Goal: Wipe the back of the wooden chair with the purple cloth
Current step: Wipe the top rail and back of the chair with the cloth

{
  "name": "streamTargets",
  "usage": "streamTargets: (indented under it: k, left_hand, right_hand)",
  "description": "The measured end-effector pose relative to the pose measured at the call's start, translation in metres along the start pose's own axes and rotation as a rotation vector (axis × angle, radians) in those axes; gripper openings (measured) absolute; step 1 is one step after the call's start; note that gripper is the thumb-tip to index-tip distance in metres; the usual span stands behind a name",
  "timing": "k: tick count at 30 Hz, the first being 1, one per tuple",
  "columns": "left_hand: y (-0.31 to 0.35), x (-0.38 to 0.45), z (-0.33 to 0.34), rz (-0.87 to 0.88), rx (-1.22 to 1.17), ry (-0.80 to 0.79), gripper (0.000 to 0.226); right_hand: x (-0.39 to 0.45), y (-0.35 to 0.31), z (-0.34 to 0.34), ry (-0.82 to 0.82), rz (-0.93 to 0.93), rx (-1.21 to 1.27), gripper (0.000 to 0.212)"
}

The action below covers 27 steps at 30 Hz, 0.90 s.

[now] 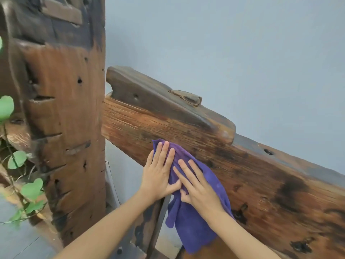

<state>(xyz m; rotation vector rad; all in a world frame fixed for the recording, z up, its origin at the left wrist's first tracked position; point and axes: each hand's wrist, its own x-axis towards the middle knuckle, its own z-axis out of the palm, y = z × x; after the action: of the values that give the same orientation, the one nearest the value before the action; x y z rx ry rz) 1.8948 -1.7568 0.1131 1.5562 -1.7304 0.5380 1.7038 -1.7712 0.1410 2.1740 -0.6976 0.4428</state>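
- I see my left hand (158, 176) flat on the purple cloth (194, 208), fingers straight and close together, pointing up along the wood; its thumb reaches toward the other hand.
- My right hand (197, 186) also lies open on the cloth, fingers spread and angled up to the left, its thumb tucked near the left thumb. Neither hand curls round the fabric; both press it with flat palms.
- The cloth is spread against the face of the wooden chair back (242, 165), a broad weathered plank sloping down to the right. Its upper corner sits just above my left fingertips; the lower part hangs loose below my right wrist.
- The plank's lower left edge runs just beside my left hand, with a gap beyond it.
- A tall upright wooden post (65, 118) stands left of that gap, close to my left forearm.
- To the right, the plank's face lies bare and wide.
- A green leafy vine (24, 184) hangs at the far left, and a pale blue wall (242, 53) stands behind.
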Motion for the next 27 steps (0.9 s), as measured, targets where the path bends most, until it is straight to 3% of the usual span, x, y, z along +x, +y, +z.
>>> streamTargets:
  k: [8,17,20,27]
  left_hand:
    - [-0.075,0.001,-0.009,-0.259,-0.083,0.055,0.106]
    - [-0.154,0.017,-0.024,-0.504,-0.208,0.139,0.085]
    - [-0.177,0.026,-0.030,-0.506,-0.231,0.158,0.085]
    - [-0.219,0.097,-0.079,-0.355,-0.131,0.173,0.085]
  right_hand:
    - [0.099,-0.045,0.006,0.016,-0.024,0.181,0.083]
    - [0.214,-0.088,0.013,0.078,-0.184,0.151,0.074]
    - [0.241,-0.087,0.008,0.140,-0.203,0.109,0.075]
    - [0.299,-0.057,-0.019,0.227,-0.182,0.352,0.070]
